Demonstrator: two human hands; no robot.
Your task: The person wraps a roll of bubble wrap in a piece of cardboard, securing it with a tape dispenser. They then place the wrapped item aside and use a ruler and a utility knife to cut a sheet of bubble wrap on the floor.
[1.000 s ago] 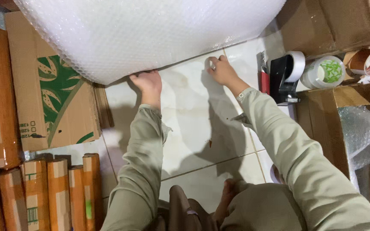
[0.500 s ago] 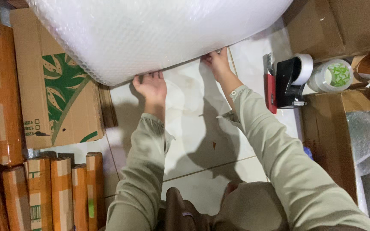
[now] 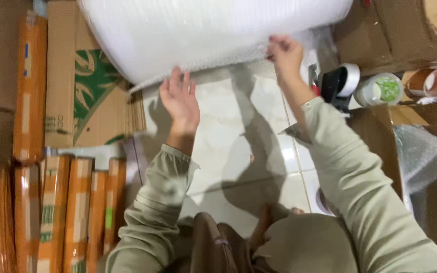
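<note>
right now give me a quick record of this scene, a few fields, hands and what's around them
setting: white tiled floor, seen from above
main item: big roll of bubble wrap lying across the top
left hand: open, palm up under the roll's loose edge
right hand: fingers pinching the wrap's edge
right of hands: tape dispenser, tape rolls
left side: flat cardboard box, orange taped parcels
far right: loose bubble wrap piece on cardboard

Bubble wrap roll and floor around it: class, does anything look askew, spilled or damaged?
Nothing stands out. Both hands, left and right, are at the bubble wrap edge; the tape dispenser sits beside it.
</note>
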